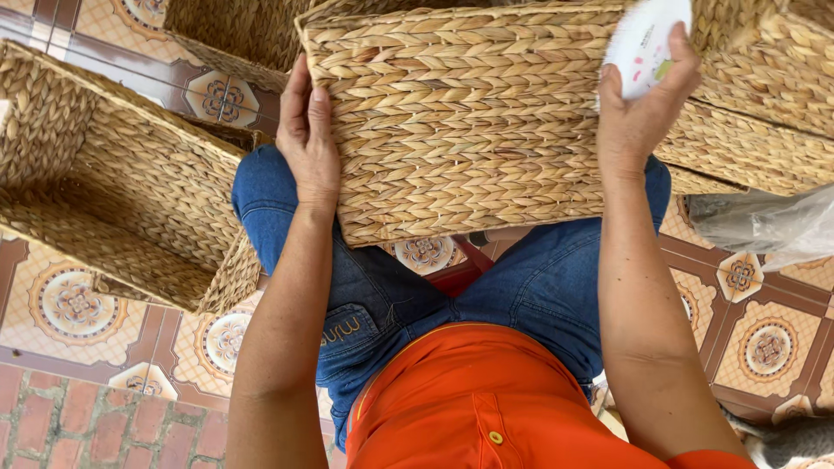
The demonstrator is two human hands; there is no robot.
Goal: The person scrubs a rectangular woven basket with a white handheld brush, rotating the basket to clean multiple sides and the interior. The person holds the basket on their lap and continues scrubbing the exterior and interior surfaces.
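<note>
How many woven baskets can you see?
4: one on the lap between both hands, one open at the left, one behind at top, one at right. More may be hidden.
</note>
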